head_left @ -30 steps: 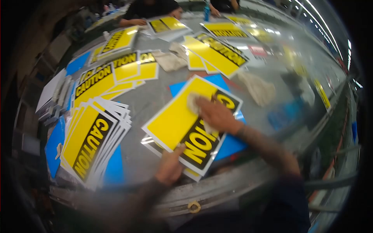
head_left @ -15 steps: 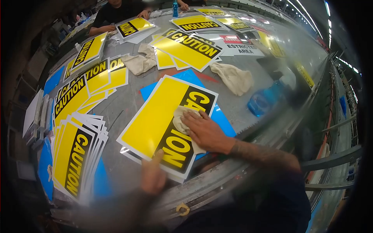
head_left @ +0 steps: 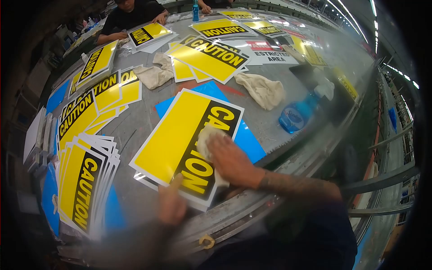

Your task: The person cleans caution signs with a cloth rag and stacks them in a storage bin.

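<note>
A yellow and black CAUTION sign (head_left: 164,139) lies on blue sheets in front of me, at a slant. Pressed onto its black lettering band is a pale cloth (head_left: 205,139), under my right hand (head_left: 230,158), whose fingers reach over the cloth. My left hand (head_left: 172,202) is at the sign's near edge, a finger stretched onto the surface; the rest of that hand is blurred. Beneath the near left corner of the sign, the edge of another sheet shows.
Stacked CAUTION signs (head_left: 81,184) lie on the left. A blue spray bottle (head_left: 295,114) stands right of the sign. Crumpled cloths (head_left: 263,90) and more signs are farther back. Across the table (head_left: 135,155) a person in dark clothing (head_left: 133,18) works. A metal rail runs along the near edge.
My right hand and the cloth have shifted slightly over the lettering. The whole view has moved a little, so the table's contents appear farther left.
</note>
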Tool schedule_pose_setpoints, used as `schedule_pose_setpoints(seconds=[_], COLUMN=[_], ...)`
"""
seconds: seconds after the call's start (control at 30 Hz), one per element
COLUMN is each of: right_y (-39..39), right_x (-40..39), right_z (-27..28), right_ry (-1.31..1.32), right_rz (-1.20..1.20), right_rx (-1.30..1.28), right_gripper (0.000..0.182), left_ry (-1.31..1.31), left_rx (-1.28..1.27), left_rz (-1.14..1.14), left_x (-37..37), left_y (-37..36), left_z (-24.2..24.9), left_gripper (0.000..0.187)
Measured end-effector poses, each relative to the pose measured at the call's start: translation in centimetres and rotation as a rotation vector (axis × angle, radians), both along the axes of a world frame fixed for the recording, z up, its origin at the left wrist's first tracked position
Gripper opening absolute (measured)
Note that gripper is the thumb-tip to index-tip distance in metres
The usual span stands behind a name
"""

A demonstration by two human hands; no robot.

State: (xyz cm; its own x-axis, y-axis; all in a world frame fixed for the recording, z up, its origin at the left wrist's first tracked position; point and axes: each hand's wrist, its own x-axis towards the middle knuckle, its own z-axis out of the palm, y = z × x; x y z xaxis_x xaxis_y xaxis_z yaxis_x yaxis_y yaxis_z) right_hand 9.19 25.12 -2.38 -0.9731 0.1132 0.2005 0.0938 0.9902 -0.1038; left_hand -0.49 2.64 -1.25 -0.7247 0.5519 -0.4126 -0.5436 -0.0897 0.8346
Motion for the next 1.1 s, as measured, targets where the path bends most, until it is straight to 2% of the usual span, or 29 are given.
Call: schedule_pose_setpoints(seconds=[0.03,0.1,0.13,0.17,0.23,0.27,0.3,0.37,0.43,0.47,0.57,0.6,0.63,0.67,0.7,0.77,0.83,0.87,0.9,0.97,1.03,1.1], right_y=[-0.3,5.9,8.7,11.7,7.3,3.2,-1.8,-2.0,4.3,7.7,4.1,0.8,-3.2,-6.0,-6.1,-5.1,-3.9,-2.6,-1.2,-0.6,-2.3,-5.4], right_x=[0.2,-1.7,-3.3,-5.2,-5.2,-4.4,-3.9,-3.3,-5.6,-6.7,-6.9,-5.1,-3.8,-2.5,-2.2,-2.5,-3.1,-3.9,-4.8,-5.8,-5.8,-4.5], right_z=[-0.7,-0.4,0.0,-1.6,-1.3,-1.6,0.2,0.4,0.3,-0.5,0.7,-0.7,-0.4,1.6,1.6,2.0,2.7,2.3,0.4,0.6,0.6,1.8], right_ry=[0.059,0.148,0.15,0.213,0.07,0.163,0.124,0.083,0.081,0.198,-0.029,0.188,0.185,0.085,0.053,0.076,-0.018,-0.047,0.08,0.077,0.131,0.066], right_rz=[0.065,0.005,-0.194,-0.214,-0.046,0.183,0.275,0.39,0.222,0.164,0.087,0.295,0.395,0.367,0.391,0.472,0.455,0.366,0.28,0.191,0.315,0.488], right_rx=[-0.07,-0.148,-0.182,0.011,0.116,0.079,0.0,-0.219,0.143,0.263,0.117,-0.134,-0.263,-0.285,-0.257,-0.376,-0.326,-0.402,-0.311,-0.191,-0.268,-0.394], right_gripper=[0.052,0.052,0.052,0.052,0.05,0.052,0.049,0.052,0.048,0.045,0.039,0.043,0.049,0.055,0.058,0.057,0.056,0.057,0.056,0.055,0.053,0.052], left_ry=[0.009,-0.04,-0.075,-0.11,-0.152,-0.171,-0.191,-0.206,-0.213,-0.208,-0.212,-0.249,-0.28,-0.307,-0.348,-0.41,-0.392,-0.415,-0.4,-0.389,-0.437,-0.431], left_rx=[0.004,0.021,0.034,0.047,0.104,0.129,0.147,0.164,0.172,0.173,0.168,0.201,0.233,0.257,0.3,0.438,0.408,0.304,0.316,0.316,0.453,0.553], left_rz=[-0.011,0.001,0.006,0.013,0.034,0.047,0.051,0.042,0.043,0.053,0.025,0.033,0.038,0.04,0.02,-0.033,-0.028,-0.057,-0.06,-0.01,-0.007,0.039], left_x=[-0.2,-0.2,-0.2,-0.2,-0.4,-0.4,-0.4,-0.9,-0.8,-0.5,-0.4,-0.4,-0.5,-0.7,-0.7,-1.4,-1.6,-1.7,-1.9,-1.8,-1.8,-2.1], left_y=[0.2,0.2,0.1,0.0,0.2,0.3,0.3,0.5,0.4,0.4,0.4,0.3,0.2,0.2,0.4,0.3,0.3,0.0,0.0,0.3,0.5,0.3], left_z=[0.0,0.2,0.4,0.6,-0.3,0.1,0.5,0.6,0.2,0.4,0.9,0.5,0.1,-0.1,0.5,1.6,1.1,1.1,0.1,0.4,1.2,1.0], left_gripper=[0.03,0.031,0.035,0.041,0.043,0.043,0.043,0.043,0.042,0.041,0.041,0.04,0.039,0.039,0.047,0.057,0.061,0.062,0.064,0.066,0.073,0.077])
